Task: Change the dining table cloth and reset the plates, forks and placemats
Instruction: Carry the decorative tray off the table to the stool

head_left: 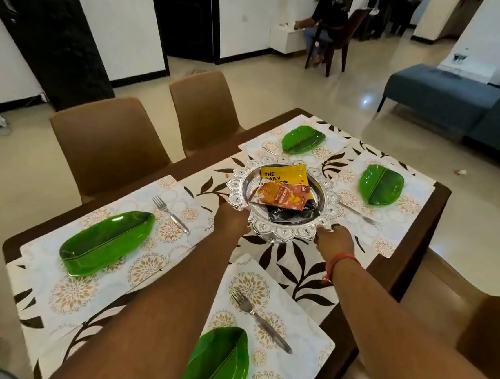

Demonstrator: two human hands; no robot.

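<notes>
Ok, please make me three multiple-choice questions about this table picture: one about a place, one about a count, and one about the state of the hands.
1. Where is the silver tray?
A. on a chair
B. in the middle of the table, between the placemats
C. on the floor

2. How many green leaf plates are on the table?
A. two
B. six
C. four

3. What are the two hands doing?
A. both hold the tray's near rim
B. both rest flat on a placemat
C. one lifts a fork

Answers:
1 B: the tray lies on the tablecloth at the centre.
2 C: plates show at and.
3 A: the left hand and the right hand grip the rim, one at each side.
</notes>
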